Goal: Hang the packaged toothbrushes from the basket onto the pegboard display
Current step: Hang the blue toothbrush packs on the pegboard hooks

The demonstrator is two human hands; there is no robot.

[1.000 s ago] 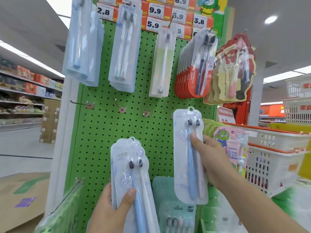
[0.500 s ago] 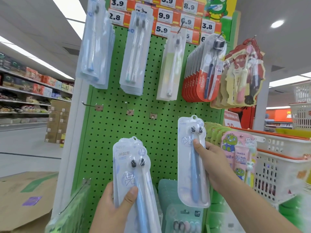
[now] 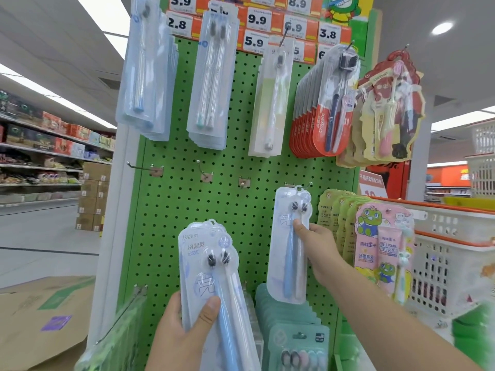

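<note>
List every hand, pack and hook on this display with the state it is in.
Right hand: pinches one toothbrush pack, its top hole at a hook.
Left hand: grips a stack of packs, not hung.
Three middle-row hooks: bare.
Top-row hooks: loaded with hanging packs.
White basket: upright beside the pegboard.
</note>
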